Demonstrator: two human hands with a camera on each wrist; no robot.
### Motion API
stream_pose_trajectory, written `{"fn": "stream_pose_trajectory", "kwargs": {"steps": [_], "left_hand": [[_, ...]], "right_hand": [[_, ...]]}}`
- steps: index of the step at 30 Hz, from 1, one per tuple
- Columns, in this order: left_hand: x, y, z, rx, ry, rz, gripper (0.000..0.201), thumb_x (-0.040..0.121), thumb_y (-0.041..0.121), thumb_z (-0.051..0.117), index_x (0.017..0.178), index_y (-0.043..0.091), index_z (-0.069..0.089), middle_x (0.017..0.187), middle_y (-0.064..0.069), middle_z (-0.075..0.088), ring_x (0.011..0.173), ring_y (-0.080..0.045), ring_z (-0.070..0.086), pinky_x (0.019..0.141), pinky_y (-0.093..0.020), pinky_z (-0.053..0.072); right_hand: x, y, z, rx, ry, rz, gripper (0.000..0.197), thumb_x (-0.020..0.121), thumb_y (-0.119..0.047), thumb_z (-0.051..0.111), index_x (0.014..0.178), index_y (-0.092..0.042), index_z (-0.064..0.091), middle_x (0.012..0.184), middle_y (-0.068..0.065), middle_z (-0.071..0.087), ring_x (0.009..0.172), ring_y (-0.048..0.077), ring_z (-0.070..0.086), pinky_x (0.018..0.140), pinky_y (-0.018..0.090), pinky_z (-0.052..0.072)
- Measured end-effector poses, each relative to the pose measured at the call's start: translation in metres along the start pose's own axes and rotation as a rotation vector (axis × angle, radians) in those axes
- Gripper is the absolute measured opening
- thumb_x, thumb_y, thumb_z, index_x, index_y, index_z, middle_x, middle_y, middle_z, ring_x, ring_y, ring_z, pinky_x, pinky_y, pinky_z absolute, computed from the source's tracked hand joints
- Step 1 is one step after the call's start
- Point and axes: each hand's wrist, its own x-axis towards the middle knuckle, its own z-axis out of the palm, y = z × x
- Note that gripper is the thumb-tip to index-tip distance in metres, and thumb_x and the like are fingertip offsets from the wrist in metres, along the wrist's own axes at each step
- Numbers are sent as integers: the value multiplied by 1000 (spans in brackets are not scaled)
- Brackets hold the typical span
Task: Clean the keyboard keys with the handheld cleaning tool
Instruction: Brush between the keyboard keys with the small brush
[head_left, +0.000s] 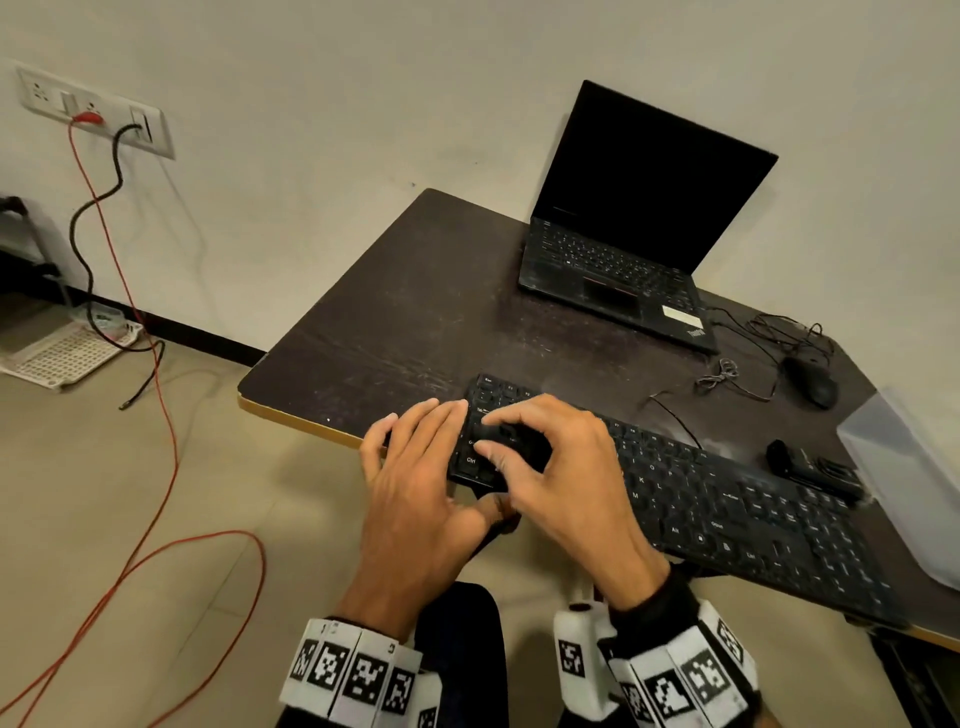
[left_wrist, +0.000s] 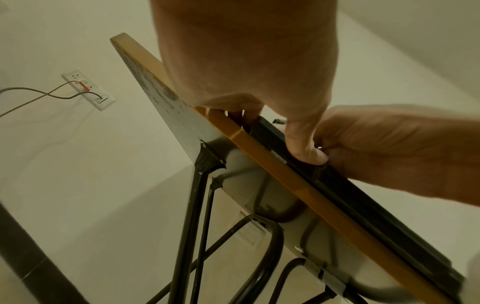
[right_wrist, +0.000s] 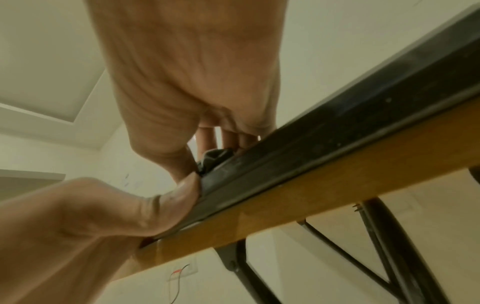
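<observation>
Pale plaster wall and beige floor frame the head view, where a dark table (head_left: 395, 312) with a yellow-wood front edge carries an open laptop (head_left: 618, 260) at the back, a wired mouse (head_left: 811, 382) to the right and a small black device (head_left: 810, 470) just behind the keyboard (head_left: 727, 499). On the left, well apart from the table, a wall socket (head_left: 93, 109) feeds a red cable (head_left: 166, 415) and a black one that trail to the floor. Bare tabletop lies left of the laptop; the keyboard sits along the front edge, its left end almost at the lip. It is black and full-size, with dusty white-lettered keys. The left hand (head_left: 421, 499) lies with straight fingers against the keyboard's left end, thumb at its front rim. The right hand (head_left: 550, 467) arches over the left-end keys, fingers and thumb curled round a small dark cleaning tool (head_left: 511, 434) pressed onto them. From the left wrist, the table edge (left_wrist: 272, 170) runs diagonally over black folding legs (left_wrist: 192, 226), the keyboard's dark front rim lies just behind it, and the left thumb presses that rim beside the right hand. From the right wrist, the right fingertips (right_wrist: 228, 139) and thumb pinch a crumpled dark wad (right_wrist: 213, 158) on the keyboard's top, with the left thumb (right_wrist: 179, 197) flat against the rim.
</observation>
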Motion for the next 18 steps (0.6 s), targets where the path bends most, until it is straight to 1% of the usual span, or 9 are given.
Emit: {"fn": "stream_pose_trajectory", "kwargs": {"steps": [1,3,5,7,11,15,16,18], "left_hand": [[0,0,-1,-1,5,-12,75,78,52,59,139,7,66,140,2,66,140,-18,54,122,-45,24],[-1,2,1,-10,9,-19,71,79,46,58,139,8,66,140,2,66,141,-16,52,123,-44,24],[-2,1,1,4,0,-12,73,79,50,59,139,8,66,139,3,66,140,-16,53,123,-45,25],[-1,0,0,23,-11,-2,79,78,57,60,139,7,66,139,3,66,139,-16,54,121,-46,26],[1,3,0,3,-1,-21,72,79,47,58,139,9,66,140,3,66,141,-14,52,123,-46,26],[0,1,-1,24,-13,-4,79,77,58,61,139,8,66,139,4,66,139,-16,54,121,-47,27],[0,2,-1,26,-15,-8,79,78,58,61,139,8,66,139,4,66,139,-16,53,121,-48,27],[0,3,-1,11,-12,-24,74,78,52,59,139,9,66,139,4,66,141,-15,53,122,-47,27]], "right_hand": [[0,-1,2,10,-22,-17,15,83,-32,79,98,-33,79,95,-19,72,95,1,67,92,39,52],[-5,-3,1,0,-74,-65,15,84,-30,78,98,-33,79,94,-19,70,95,1,65,92,36,48],[-2,0,0,-6,-81,-80,12,84,-30,77,96,-33,79,92,-20,69,94,1,64,91,34,45],[3,4,-1,-17,-45,-59,10,84,-30,76,94,-33,78,91,-21,69,93,1,64,91,35,46],[-2,1,0,14,-63,-126,14,83,-22,78,92,-32,78,93,-19,69,93,5,66,88,39,48],[6,6,-1,5,-22,-92,10,84,-25,77,91,-33,78,93,-22,72,93,2,66,89,39,48],[6,5,1,5,-25,-82,9,85,-26,77,91,-33,78,93,-23,72,93,3,66,89,40,49],[1,1,2,20,-61,-116,11,85,-24,77,91,-33,78,95,-23,72,95,6,67,90,39,48]]}}
